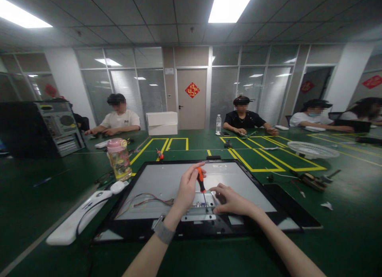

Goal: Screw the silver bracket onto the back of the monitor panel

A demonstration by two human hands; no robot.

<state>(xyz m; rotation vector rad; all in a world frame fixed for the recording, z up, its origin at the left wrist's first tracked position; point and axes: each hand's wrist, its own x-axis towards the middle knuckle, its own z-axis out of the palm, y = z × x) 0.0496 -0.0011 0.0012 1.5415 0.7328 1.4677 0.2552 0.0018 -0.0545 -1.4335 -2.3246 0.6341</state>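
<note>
A flat display panel [238, 183] lies on the table with its grey metal back up and a black frame round it. My left hand [188, 185] is closed on the orange and black handle of a screwdriver [201, 180]. The screwdriver stands nearly upright, its tip down at a metal bracket [198, 218] near the panel's front edge. My right hand [229, 199] rests over the bracket's right side, with thumb and fingers apart beside the shaft. What its fingertips touch is hard to make out. Thin coloured wires [149, 199] run left from the bracket.
Left of the panel are a pink-lidded bottle [119, 159], a white elongated device [79, 217] with a black cable, and an open computer case [59, 127]. A black slab [292, 205] lies to the right. A white ring [313, 149] sits farther back. Several people sit across the table.
</note>
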